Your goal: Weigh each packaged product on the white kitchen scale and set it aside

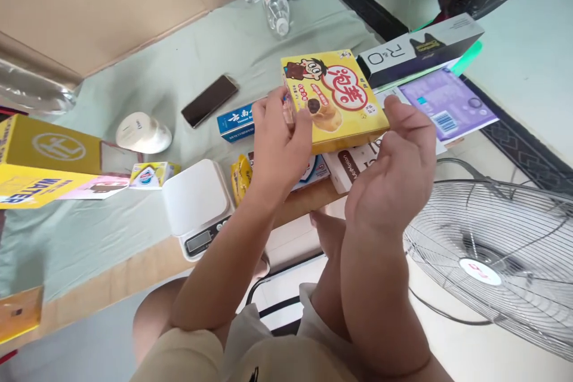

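A yellow snack box (333, 95) with a cartoon figure, red Chinese lettering and a picture of a filled puff is tilted above the table's front edge. My left hand (282, 137) is closed on its left end, thumb along the near side. At the opposite end, my right hand (396, 167) has its curled fingers and thumb about the near right corner. Partly hidden behind my left hand is a blue toothpaste-type box (235, 122). Under the snack box lie a white and brown carton (344, 167) and a yellow packet (242, 178), both partly covered.
A kitchen scale (197, 200) stands left of my arm, near a small yellow box (154, 175), a white tub (143, 133) and a phone (210, 100). Bottles (275, 6) lie behind. A long grey box (423, 51) and purple packet (452, 101) sit right; a fan (487, 250) stands beside the table.
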The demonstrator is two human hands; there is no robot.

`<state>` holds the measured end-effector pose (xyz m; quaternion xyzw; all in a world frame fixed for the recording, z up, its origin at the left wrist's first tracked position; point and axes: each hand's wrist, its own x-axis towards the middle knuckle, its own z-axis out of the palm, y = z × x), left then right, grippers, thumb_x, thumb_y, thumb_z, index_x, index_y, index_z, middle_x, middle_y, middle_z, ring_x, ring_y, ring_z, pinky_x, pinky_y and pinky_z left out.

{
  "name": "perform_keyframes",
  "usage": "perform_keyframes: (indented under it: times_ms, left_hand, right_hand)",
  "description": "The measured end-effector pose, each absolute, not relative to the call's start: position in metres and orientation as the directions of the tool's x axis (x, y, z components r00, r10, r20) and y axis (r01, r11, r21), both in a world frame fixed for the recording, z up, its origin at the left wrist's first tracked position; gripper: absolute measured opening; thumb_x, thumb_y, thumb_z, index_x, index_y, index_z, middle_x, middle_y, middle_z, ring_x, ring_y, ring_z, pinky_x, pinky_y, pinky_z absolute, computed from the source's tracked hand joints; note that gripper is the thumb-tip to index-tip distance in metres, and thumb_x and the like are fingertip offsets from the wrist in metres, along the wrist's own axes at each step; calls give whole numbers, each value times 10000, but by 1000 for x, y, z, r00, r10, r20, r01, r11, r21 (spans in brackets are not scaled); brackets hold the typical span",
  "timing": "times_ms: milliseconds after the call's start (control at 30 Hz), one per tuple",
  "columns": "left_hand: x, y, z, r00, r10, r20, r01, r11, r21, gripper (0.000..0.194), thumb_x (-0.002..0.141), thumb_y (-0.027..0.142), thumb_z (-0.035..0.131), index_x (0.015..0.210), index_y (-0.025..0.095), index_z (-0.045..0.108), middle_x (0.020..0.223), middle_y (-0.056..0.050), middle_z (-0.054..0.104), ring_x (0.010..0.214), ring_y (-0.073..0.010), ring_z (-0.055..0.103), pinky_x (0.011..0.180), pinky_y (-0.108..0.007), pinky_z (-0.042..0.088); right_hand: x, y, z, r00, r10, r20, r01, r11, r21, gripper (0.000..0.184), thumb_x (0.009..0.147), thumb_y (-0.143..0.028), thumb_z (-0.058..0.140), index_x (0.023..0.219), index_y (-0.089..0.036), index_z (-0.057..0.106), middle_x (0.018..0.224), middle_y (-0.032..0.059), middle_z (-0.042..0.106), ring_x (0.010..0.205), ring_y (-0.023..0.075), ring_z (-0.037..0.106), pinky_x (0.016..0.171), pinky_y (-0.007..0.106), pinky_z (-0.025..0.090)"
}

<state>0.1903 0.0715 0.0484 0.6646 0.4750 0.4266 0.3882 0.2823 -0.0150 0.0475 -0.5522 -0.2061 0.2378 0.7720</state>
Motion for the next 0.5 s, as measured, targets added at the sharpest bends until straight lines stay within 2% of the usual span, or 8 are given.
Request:
perform_keyframes:
  times_ms: [133,267,367,500]
  left_hand:
    - [184,51,51,214,961,175,350,-243,905,405,983,442,671,1342,268,600,1381,-115,567,1449,-320,498,1143,-428,540]
    - [182,30,46,261,955,139,379,-234,895,503,1010,471,578,1458,251,513,1424,-143,534,1317,-287,613,1064,-425,598]
    - [187,24,42,250,960,121,432,-223,874,532,1008,458,551,1476,210,498,1413,-173,530,1312,-302,615,1046,-446,610]
    - [195,28,37,203,967,157,470,-236,851,539,1010,446,547,1476,186,477,1420,-198,505,1358,-326,584,1062,-469,597]
  right_hand:
    - [293,-16,44,801,580,150,8,240,-971,292,929,-330,426,1187,-263,544,1444,82,597,1572,309,449,1201,540,497]
    - [290,-20,55,865,489,107,-57,309,-949,255,908,-271,461,1137,-243,570,1340,82,615,1454,271,553,1162,508,530]
    - [286,-21,62,903,428,40,-135,372,-918,193,839,-221,536,1025,-222,587,1203,75,624,1354,231,599,1109,458,566]
    - [285,-21,56,900,430,74,-91,350,-932,163,864,-246,526,1025,-258,547,1277,75,615,1489,262,514,1125,480,563]
